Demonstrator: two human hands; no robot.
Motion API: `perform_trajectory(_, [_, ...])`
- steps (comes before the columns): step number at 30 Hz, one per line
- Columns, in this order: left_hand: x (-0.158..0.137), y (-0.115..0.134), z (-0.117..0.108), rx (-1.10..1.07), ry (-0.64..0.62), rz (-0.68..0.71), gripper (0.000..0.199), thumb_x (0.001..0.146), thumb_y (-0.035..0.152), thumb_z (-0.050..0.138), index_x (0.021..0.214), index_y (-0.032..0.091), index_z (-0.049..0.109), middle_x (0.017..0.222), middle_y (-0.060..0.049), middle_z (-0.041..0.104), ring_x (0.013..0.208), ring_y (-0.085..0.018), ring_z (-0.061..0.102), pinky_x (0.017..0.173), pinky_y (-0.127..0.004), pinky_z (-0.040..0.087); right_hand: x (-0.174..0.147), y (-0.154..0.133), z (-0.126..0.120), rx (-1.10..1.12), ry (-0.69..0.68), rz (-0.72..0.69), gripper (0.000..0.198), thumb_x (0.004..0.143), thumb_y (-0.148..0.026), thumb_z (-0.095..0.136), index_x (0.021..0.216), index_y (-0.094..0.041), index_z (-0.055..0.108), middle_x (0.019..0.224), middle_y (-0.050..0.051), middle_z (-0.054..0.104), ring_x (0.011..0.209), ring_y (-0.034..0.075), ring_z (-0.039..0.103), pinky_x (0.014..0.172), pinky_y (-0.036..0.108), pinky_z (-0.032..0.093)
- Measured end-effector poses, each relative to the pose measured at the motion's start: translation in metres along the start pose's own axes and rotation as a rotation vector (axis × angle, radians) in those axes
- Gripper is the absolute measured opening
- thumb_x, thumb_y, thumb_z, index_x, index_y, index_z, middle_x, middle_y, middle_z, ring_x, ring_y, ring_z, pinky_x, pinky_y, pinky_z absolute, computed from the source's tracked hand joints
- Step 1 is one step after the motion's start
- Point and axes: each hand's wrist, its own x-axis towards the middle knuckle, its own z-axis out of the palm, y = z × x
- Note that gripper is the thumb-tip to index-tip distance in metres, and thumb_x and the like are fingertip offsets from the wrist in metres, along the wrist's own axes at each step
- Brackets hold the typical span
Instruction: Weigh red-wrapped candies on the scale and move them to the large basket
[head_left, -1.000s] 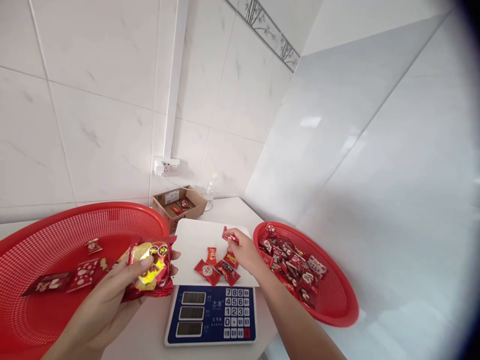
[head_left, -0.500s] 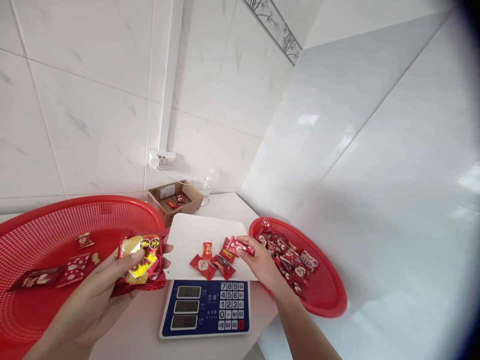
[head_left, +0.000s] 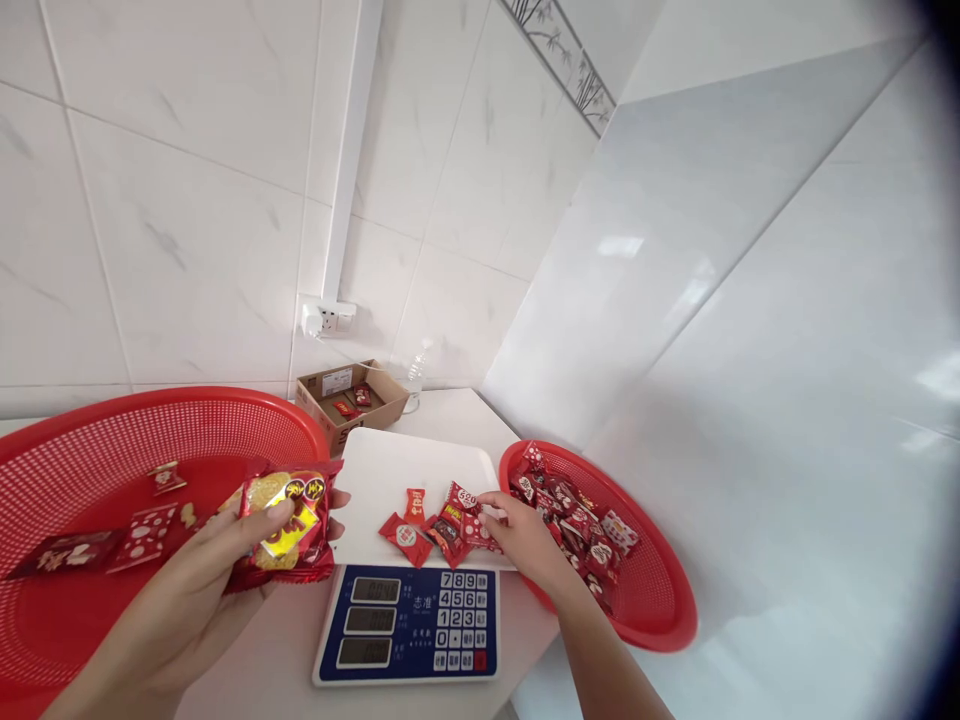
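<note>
Dotted packet (head_left: 475, 531) lowered, right grip (head_left: 526, 537) touching — scale (head_left: 386, 466) beneath

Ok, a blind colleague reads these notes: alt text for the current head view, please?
The left hand holds a red-and-yellow snack packet while the right hand touches a dotted red packet among other wrapped snacks on a digital scale. A red basket holding packets stands on either side.

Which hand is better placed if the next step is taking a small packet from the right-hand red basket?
Probably the right hand: it is at the weighing tray, close to that basket. The left hand is farther away and holds a large red packet.
</note>
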Motion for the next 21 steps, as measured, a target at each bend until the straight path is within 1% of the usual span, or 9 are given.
perform_trajectory(3, [-0.002,0.001,0.001,-0.036,-0.032,-0.035,0.060,0.049,0.033,0.090,0.105,0.024,0.071,0.108,-0.008,0.075,0.101,-0.034,0.069,0.071,-0.032,0.062,0.011,0.000,0.007,-0.115,0.047,-0.016,0.030,0.085,-0.024,0.049,0.109,-0.024,0.068,0.117,0.007,0.069,0.112,0.023,0.060,0.099,0.037,0.042])
perform_trajectory(7, [-0.009,0.004,0.005,-0.022,-0.055,-0.037,0.051,0.059,0.029,0.085,0.107,0.022,0.071,0.109,-0.009,0.075,0.097,-0.032,0.071,0.070,-0.030,0.061,0.023,-0.004,0.016,-0.246,0.023,-0.024,0.028,0.088,-0.026,0.048,0.109,-0.024,0.067,0.112,0.009,0.070,0.107,0.024,0.061,0.091,0.035,0.044])
perform_trajectory(9, [-0.010,0.005,0.007,-0.010,-0.046,-0.033,0.047,0.062,0.029,0.082,0.106,0.021,0.071,0.109,-0.010,0.075,0.096,-0.031,0.071,0.069,-0.029,0.061,0.026,-0.006,0.019,-0.271,0.006,-0.014,0.027,0.087,-0.025,0.049,0.107,-0.025,0.067,0.108,0.007,0.070,0.104,0.023,0.062,0.088,0.033,0.044])
perform_trajectory(13, [-0.006,0.004,0.003,0.012,-0.056,-0.002,0.048,0.059,0.029,0.084,0.104,0.018,0.072,0.109,-0.011,0.075,0.098,-0.033,0.070,0.072,-0.032,0.062,0.033,-0.011,0.027,-0.215,0.011,-0.024,0.026,0.083,-0.018,0.051,0.105,-0.023,0.065,0.105,0.006,0.069,0.100,0.021,0.062,0.088,0.032,0.044])
perform_trajectory(17, [0.000,0.003,-0.004,0.023,-0.082,0.007,0.053,0.058,0.033,0.086,0.107,0.019,0.072,0.110,-0.011,0.074,0.095,-0.034,0.071,0.069,-0.033,0.062,0.038,-0.015,0.029,-0.148,0.123,-0.038,0.033,0.080,-0.014,0.049,0.109,-0.024,0.060,0.112,0.006,0.062,0.097,0.019,0.061,0.089,0.033,0.045])
perform_trajectory(19, [-0.001,0.004,-0.004,0.016,-0.086,0.004,0.054,0.058,0.035,0.086,0.108,0.020,0.072,0.109,-0.010,0.075,0.096,-0.033,0.070,0.068,-0.033,0.062,0.038,-0.015,0.023,-0.121,0.197,-0.076,0.037,0.079,-0.014,0.046,0.113,-0.022,0.059,0.114,0.008,0.060,0.100,0.020,0.060,0.093,0.034,0.044])
perform_trajectory(21, [-0.004,0.007,-0.001,0.015,-0.065,0.007,0.052,0.059,0.035,0.085,0.107,0.019,0.072,0.108,-0.010,0.075,0.096,-0.032,0.070,0.067,-0.030,0.062,0.034,-0.015,0.012,-0.120,0.254,-0.098,0.036,0.079,-0.016,0.044,0.110,-0.020,0.060,0.111,0.010,0.060,0.104,0.022,0.059,0.096,0.036,0.043])
